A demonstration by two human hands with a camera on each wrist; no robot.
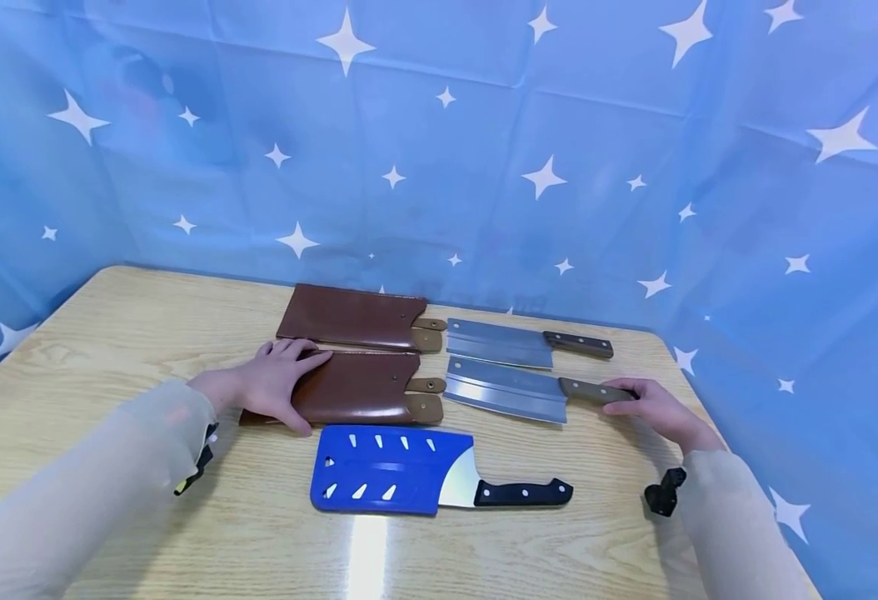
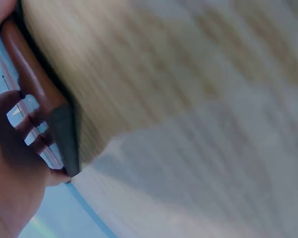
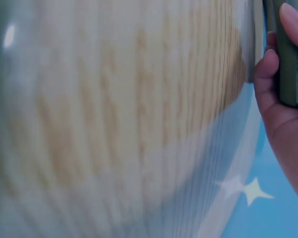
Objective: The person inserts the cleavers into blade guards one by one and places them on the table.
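My left hand (image 1: 274, 385) spans the left part of the nearer brown leather sheath (image 1: 360, 383), thumb at its near edge and fingers toward its far edge. The left wrist view shows this hand (image 2: 15, 173) gripping the sheath (image 2: 32, 69) at close range. At the right, my right hand (image 1: 652, 408) holds the end of the brown handle of the nearer bare cleaver (image 1: 510, 389). Thumb and fingers close on that handle (image 3: 290, 59) in the right wrist view. The blade tip lies close to the sheath's strap end.
Behind lie a second brown sheath (image 1: 352, 317) and a second bare cleaver (image 1: 497, 342) with a dark handle. In front is a black-handled cleaver (image 1: 525, 493) inside a blue blade cover (image 1: 382, 468). A blue star-patterned cloth (image 1: 424, 167) hangs behind the wooden table (image 1: 559, 558).
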